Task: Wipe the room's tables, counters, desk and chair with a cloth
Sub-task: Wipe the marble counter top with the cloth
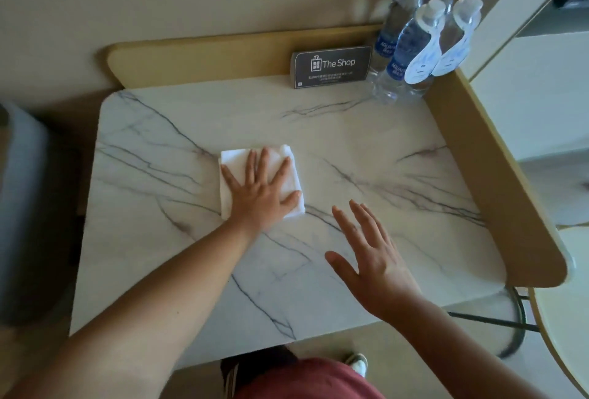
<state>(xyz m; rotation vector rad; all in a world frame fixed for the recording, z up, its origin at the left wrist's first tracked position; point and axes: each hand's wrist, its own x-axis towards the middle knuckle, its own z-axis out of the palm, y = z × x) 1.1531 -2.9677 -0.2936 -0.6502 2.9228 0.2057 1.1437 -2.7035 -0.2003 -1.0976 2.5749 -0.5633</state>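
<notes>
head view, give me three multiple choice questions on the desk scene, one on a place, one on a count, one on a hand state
1. Where do the water bottles stand on the marble desk?
A. far right corner
B. near left corner
C. centre

2. How many water bottles are there?
A. two
B. four
C. six

3. What is the left hand doing?
A. hanging beside the desk
B. gripping a bottle
C. pressing flat on the white cloth

Answers:
1 A, they stand in the corner beside "The Shop" sign.
2 B, four white caps show.
3 C, its straight, spread fingers lie on the cloth, while the right hand is open over the marble.
</notes>
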